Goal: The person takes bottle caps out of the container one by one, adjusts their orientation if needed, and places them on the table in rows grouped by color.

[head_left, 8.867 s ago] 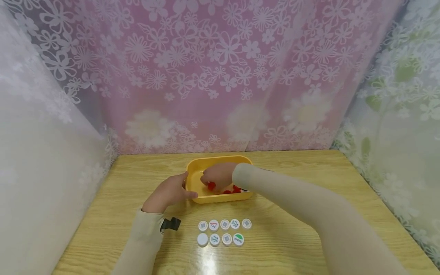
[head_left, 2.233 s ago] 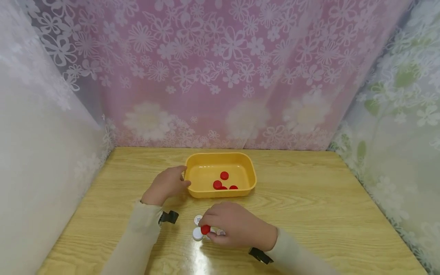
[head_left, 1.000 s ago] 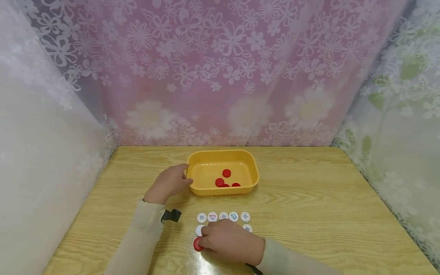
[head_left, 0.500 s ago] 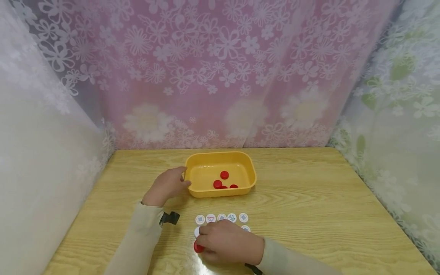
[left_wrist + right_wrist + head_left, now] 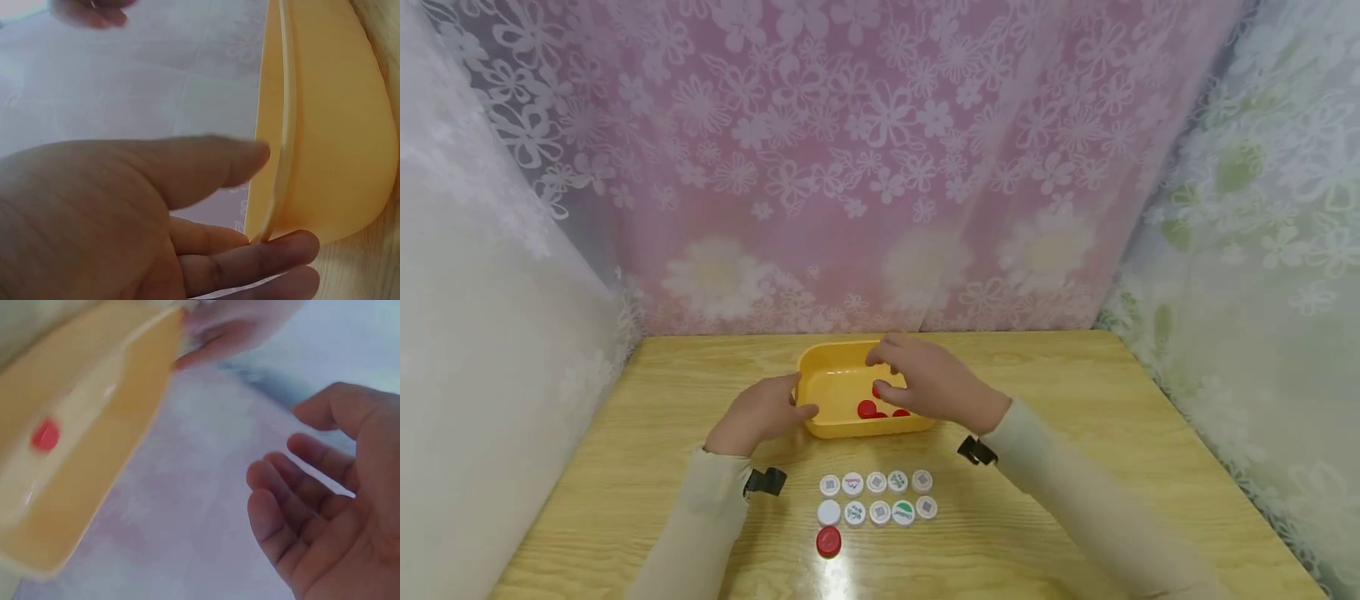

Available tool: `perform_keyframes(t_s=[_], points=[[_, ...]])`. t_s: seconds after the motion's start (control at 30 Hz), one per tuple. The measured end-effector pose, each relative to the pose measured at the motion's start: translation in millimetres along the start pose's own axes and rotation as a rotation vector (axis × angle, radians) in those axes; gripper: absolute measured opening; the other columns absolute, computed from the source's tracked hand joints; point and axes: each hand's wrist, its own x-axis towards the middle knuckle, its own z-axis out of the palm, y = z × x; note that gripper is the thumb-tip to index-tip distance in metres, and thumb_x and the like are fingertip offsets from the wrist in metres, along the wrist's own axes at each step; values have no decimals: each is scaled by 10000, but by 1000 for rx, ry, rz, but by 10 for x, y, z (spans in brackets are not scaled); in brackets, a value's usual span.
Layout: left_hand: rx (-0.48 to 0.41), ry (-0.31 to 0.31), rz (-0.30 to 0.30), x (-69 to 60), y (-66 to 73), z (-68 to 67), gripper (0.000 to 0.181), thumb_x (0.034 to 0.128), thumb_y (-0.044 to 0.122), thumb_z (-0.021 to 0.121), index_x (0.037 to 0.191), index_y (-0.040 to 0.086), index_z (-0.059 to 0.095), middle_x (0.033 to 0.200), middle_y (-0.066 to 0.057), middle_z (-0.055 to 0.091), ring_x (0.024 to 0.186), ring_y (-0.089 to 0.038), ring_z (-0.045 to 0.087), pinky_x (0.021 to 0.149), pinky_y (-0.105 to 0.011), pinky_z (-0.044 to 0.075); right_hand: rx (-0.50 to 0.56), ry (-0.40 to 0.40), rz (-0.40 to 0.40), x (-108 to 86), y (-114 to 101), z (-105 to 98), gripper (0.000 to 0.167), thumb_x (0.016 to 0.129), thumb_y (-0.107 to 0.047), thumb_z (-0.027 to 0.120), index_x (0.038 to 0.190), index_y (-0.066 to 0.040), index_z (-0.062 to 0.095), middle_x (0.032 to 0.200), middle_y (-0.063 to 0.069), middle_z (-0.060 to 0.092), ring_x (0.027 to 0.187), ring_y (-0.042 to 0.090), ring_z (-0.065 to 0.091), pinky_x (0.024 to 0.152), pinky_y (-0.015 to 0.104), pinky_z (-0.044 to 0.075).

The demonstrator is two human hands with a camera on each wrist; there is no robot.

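Note:
At the left end of the yellow tray (image 5: 831, 430), my left hand (image 5: 760, 414) holds the rim between thumb and fingers; the left wrist view shows that hand (image 5: 125, 206) at the tray's edge (image 5: 340, 125). Over the tray's right half hovers my right hand (image 5: 936, 383), thumb and fingers apart, nothing between them. Several red bottle caps (image 5: 867, 409) lie in the tray, partly hidden by the right hand and front wall. One red bottle cap (image 5: 828, 542) sits on the table below the leftmost cap of two rows of white bottle caps (image 5: 879, 512).
The wooden table (image 5: 1037, 517) carries the tray and caps. A pink floral curtain (image 5: 850, 167) hangs along its back edge, with pale sheets (image 5: 497, 350) at the sides. Black straps (image 5: 765, 482) are on both wrists.
My right hand has let go of the red bottle cap below the white rows and moved up over the tray. Earlier, a white cap joined the second row's right end. The left hand stays.

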Motion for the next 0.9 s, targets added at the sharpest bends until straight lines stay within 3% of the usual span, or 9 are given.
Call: perform_keyframes(t_s=[0.2,0.33,0.43,0.57,0.67,0.9], points=[[-62,-13,-20,43,-80,77,877,869,443,820,1543,17,455,1381,-129,651,1159,-280,632,1034,-546,480,-115,-370,40,485,418,147,330,955,-325,751,1216,-129,701,1177,36,703,963,176,647,844,341,561],[-92,-5,-33,32,-73,103,855,857,409,843,1529,26,478,1377,-125,654,1152,-286,628,1048,-548,470,-171,-618,124,697,590,278,406,923,-398,782,1212,-125,703,1134,17,715,929,177,639,848,370,557],[-108,1,-32,20,-61,108,807,854,396,851,1501,46,519,1321,-99,685,1087,-257,634,1028,-533,483,-201,-743,216,817,683,391,452,901,-442,795,1236,-159,686,1144,-42,695,934,160,629,871,379,549],[-99,8,-18,24,-35,94,773,850,399,854,1474,58,549,1288,-80,699,1045,-239,636,1009,-520,494,-205,-809,321,949,724,495,495,873,-458,822,1247,-185,651,1095,-56,667,904,164,613,856,365,536],[-93,10,-14,30,-13,75,742,849,404,854,1449,75,569,1280,-70,700,1035,-242,630,1008,-519,492,-213,-816,344,996,688,536,429,863,-429,834,1167,-197,638,985,-56,641,833,170,607,798,345,531],[-77,14,-24,40,-10,64,783,845,415,857,1477,73,544,1298,-73,688,1053,-251,625,1010,-512,490,-295,-808,214,978,696,806,231,876,-282,827,918,-195,618,817,-53,558,772,161,530,716,290,475]])
